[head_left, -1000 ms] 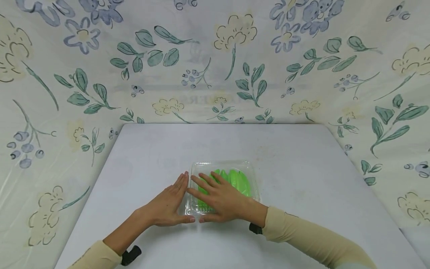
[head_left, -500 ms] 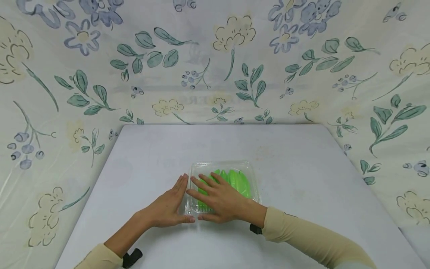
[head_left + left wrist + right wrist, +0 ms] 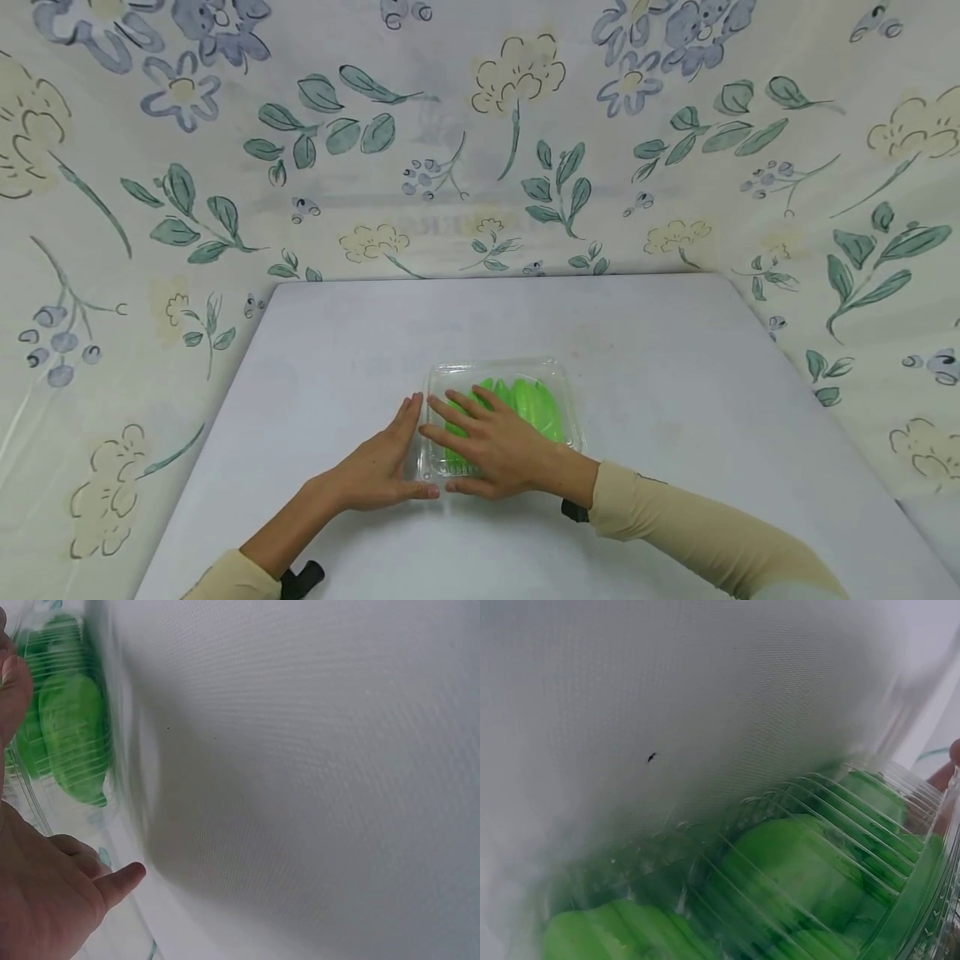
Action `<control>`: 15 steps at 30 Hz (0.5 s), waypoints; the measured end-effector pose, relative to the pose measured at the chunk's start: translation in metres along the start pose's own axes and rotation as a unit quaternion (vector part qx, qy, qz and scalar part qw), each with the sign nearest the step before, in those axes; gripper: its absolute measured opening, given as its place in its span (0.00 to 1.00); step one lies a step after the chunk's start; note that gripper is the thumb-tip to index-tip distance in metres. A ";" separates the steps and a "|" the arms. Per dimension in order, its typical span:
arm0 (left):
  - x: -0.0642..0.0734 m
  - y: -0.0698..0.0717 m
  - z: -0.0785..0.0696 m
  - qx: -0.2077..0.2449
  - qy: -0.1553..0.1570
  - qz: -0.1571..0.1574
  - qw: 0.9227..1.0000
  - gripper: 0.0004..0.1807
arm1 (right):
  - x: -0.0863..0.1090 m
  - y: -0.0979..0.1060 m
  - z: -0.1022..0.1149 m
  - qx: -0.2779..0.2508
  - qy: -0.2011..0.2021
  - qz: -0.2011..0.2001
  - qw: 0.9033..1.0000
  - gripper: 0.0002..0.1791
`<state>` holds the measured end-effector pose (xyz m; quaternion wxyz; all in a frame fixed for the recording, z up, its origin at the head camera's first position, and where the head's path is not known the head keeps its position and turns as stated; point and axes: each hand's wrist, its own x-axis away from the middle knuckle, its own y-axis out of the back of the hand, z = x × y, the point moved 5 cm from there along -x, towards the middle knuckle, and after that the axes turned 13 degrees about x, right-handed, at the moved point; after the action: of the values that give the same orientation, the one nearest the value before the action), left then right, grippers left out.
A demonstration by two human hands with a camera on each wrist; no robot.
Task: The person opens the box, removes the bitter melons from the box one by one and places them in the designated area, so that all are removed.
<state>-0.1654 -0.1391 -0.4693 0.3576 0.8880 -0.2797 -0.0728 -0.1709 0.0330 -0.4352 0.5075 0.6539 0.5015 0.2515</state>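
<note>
A clear plastic clamshell box lies on the white table with several bright green, elongated fruit-like pieces inside; their exact kind is unclear. My right hand rests over the lid with its fingers spread, covering the box's near left part. Along the box's left side stands my left hand, fingers straight, thumb stretched out near the front left corner. In the left wrist view a green piece shows through the ribbed wall. More green pieces appear behind the ribs in the right wrist view.
The white table reaches back to a floral-patterned cloth, which also hangs at both sides. A black wrist camera sits below the left forearm, and another is under the right wrist.
Both hands keep the same pose at the box, which stays in place. Only the head view has shifted and tilted slightly.
</note>
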 end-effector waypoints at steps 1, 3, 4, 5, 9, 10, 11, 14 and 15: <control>0.000 0.000 0.000 0.000 0.001 -0.002 1.000 0.70 | 0.000 0.000 -0.001 0.000 0.000 -0.001 1.000 0.42; -0.001 0.001 0.001 0.001 0.002 -0.004 1.000 0.70 | -0.001 0.000 -0.001 0.002 -0.001 -0.003 1.000 0.42; -0.001 0.001 0.002 0.003 0.003 -0.006 1.000 0.71 | -0.001 0.000 -0.001 0.005 -0.001 -0.004 1.000 0.42; -0.001 0.000 0.002 0.004 0.004 -0.006 1.000 0.71 | -0.001 -0.001 -0.001 0.005 -0.001 -0.004 1.000 0.42; 0.000 -0.001 0.004 0.008 0.011 -0.011 1.000 0.72 | -0.001 0.000 -0.001 0.010 0.000 -0.002 1.000 0.42; 0.001 -0.002 0.005 0.008 0.012 -0.013 1.000 0.72 | -0.001 -0.001 0.000 0.011 0.000 -0.002 1.000 0.42; 0.001 -0.003 0.005 0.006 0.013 -0.014 1.000 0.72 | 0.000 -0.001 0.001 0.012 0.001 -0.001 1.000 0.42; 0.000 -0.003 0.007 0.008 0.015 -0.026 1.000 0.72 | 0.000 -0.001 0.001 0.021 0.000 0.006 1.000 0.43; -0.001 -0.004 0.007 0.010 0.016 -0.031 0.999 0.72 | 0.000 -0.001 0.001 0.024 0.000 0.008 1.000 0.43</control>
<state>-0.1668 -0.1410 -0.4772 0.3512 0.9007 -0.2468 -0.0667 -0.1708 0.0324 -0.4363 0.4898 0.6700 0.5018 0.2437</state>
